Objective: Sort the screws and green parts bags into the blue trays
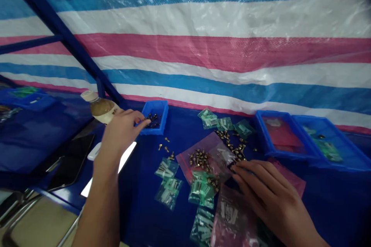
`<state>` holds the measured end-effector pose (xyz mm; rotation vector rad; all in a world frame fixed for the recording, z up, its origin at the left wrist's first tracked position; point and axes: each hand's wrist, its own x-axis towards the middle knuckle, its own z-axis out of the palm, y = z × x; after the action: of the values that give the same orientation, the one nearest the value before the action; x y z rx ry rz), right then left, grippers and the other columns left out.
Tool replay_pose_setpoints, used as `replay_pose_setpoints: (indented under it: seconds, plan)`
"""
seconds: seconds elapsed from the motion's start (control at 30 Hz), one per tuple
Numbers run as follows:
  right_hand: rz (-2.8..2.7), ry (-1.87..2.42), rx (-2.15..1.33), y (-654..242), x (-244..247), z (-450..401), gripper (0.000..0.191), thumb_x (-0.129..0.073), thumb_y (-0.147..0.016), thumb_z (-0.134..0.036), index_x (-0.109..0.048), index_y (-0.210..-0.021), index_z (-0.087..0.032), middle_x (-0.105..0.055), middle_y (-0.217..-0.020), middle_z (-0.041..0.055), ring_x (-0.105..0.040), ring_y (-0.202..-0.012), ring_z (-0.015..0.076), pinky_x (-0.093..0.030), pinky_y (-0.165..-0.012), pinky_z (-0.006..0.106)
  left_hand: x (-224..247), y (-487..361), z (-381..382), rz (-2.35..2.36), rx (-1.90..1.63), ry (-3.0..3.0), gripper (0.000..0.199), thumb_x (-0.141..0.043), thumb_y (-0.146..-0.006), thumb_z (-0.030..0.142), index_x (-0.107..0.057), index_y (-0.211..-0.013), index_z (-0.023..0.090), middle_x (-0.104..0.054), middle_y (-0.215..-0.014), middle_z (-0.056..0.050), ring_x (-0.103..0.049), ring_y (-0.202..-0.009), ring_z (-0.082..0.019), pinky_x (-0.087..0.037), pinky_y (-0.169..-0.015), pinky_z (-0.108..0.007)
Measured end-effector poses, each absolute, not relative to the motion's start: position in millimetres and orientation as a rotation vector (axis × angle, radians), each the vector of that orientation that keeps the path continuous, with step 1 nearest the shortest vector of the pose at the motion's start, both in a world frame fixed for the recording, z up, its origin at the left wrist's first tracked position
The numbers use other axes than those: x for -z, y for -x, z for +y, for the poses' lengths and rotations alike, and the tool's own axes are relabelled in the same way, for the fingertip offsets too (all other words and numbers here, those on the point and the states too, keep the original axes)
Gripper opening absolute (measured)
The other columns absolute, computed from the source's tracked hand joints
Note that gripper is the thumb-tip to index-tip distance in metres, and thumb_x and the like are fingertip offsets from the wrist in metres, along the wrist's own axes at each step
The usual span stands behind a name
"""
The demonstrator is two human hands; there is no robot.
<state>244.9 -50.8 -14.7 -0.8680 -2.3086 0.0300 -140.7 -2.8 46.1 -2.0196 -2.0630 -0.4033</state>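
Note:
My left hand (124,125) reaches over the near left edge of a small blue bin (165,117) holding dark little screws (153,117). Its thumb points into the bin, with a gap between thumb and forefinger; nothing shows between them. My right hand (269,193) is closed, fingertips pinched at the edge of a loose pile of brass screws (239,150); what they hold is too small to make out. Left of it, more brass screws (199,158) lie on a pink plastic bag (184,158). Under the right hand's near side is another pink bag (232,216) with pale parts.
Small green-tinted packets (168,193) lie across the blue table (139,185). Two blue trays (285,154) stand at right, holding bags. A bottle (101,108), a black phone (72,162) and a bright screen (126,158) are at left. Striped sheeting (203,54) hangs behind.

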Motion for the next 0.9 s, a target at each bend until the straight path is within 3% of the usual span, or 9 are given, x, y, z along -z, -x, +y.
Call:
replay_pose_setpoints:
  seconds: [0.13, 0.27, 0.4, 0.5, 0.7, 0.9]
  plan:
    - [-2.320, 0.850, -0.056, -245.4, 15.8, -52.7, 0.018, -0.060, -0.090, -0.010, -0.066, -0.107, -0.014, -0.067, -0.106, 0.0098, -0.060, -0.101, 0.0216, -0.049, -0.091, 0.039, -39.1, 113.0, -12.9, -2.055, 0.478, 2.000, 0.025, -0.057, -0.092, 0.039, -0.068, -0.102, 0.020, -0.066, -0.104, -0.009, -0.059, -0.099, -0.027, -0.044, -0.092, -0.041]
    - [-2.312, 0.850, -0.071, -246.1, 15.5, -53.9, 0.015, -0.061, -0.090, -0.011, -0.066, -0.105, -0.013, -0.066, -0.105, 0.0090, -0.059, -0.101, 0.0199, -0.047, -0.092, 0.036, -44.4, 84.3, -34.4, -2.142, 0.360, 2.378, 0.017, -0.052, -0.095, 0.029, -0.067, -0.104, 0.025, -0.069, -0.104, -0.003, -0.065, -0.095, -0.022, -0.049, -0.086, -0.034]
    - [-2.278, 0.864, -0.146, -245.2, 17.1, -51.2, 0.015, -0.061, -0.089, -0.010, -0.066, -0.103, -0.014, -0.065, -0.103, 0.0081, -0.058, -0.100, 0.0193, -0.048, -0.089, 0.035, -31.4, 88.9, -33.7, -2.215, 0.175, 2.497, 0.026, -0.058, -0.088, 0.016, -0.066, -0.110, 0.027, -0.068, -0.114, -0.003, -0.062, -0.111, -0.024, -0.046, -0.094, -0.035]
    - [-2.258, 0.865, -0.183, -243.2, 18.8, -49.0, 0.014, -0.062, -0.089, -0.010, -0.066, -0.101, -0.015, -0.065, -0.101, 0.0077, -0.058, -0.098, 0.0192, -0.049, -0.086, 0.034, -19.9, 96.4, -25.4, -2.189, 0.165, 2.533, 0.026, -0.062, -0.085, 0.014, -0.067, -0.106, 0.029, -0.068, -0.113, -0.002, -0.058, -0.119, -0.026, -0.046, -0.092, -0.035]
    - [-2.248, 0.865, -0.211, -240.6, 17.4, -48.8, 0.017, -0.063, -0.087, -0.007, -0.066, -0.102, -0.015, -0.064, -0.099, 0.0084, -0.057, -0.096, 0.0194, -0.048, -0.083, 0.035, -11.1, 90.6, -17.2, -2.136, 0.126, 2.669, 0.013, -0.063, -0.084, 0.013, -0.068, -0.088, 0.024, -0.069, -0.092, -0.002, -0.065, -0.091, -0.021, -0.044, -0.074, -0.029]
    - [-2.267, 0.864, -0.271, -237.2, 17.6, -49.1, 0.018, -0.063, -0.087, -0.006, -0.065, -0.102, -0.015, -0.063, -0.098, 0.0082, -0.057, -0.095, 0.0192, -0.049, -0.082, 0.035, -12.2, 84.2, -19.0, -2.107, 0.160, 2.692, 0.010, -0.062, -0.087, 0.024, -0.067, -0.079, 0.022, -0.067, -0.085, -0.002, -0.064, -0.083, -0.020, -0.040, -0.064, -0.028]
